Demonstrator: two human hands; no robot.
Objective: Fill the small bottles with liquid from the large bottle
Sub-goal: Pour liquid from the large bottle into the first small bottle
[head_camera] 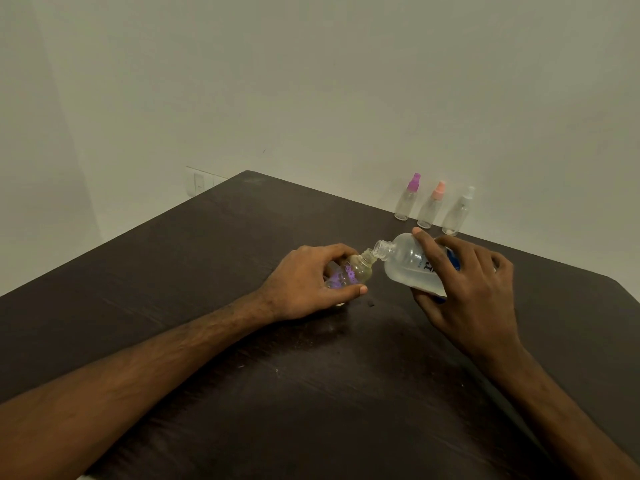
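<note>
left hand point(304, 282): fingers wrapped round tilted small bottle point(349, 271) | right hand point(471, 289): fingers gripping tipped large bottle point(408, 263) | necks touching | above dark tabletop point(207, 254)

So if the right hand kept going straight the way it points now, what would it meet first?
The right hand points up and left, tilting the large bottle it holds. Straight on, that bottle's open neck would likely meet the mouth of the small bottle in the left hand first; whether they already touch is unclear.

Dark table point(207, 271) bearing three capped spray bottles point(431, 206).
</note>
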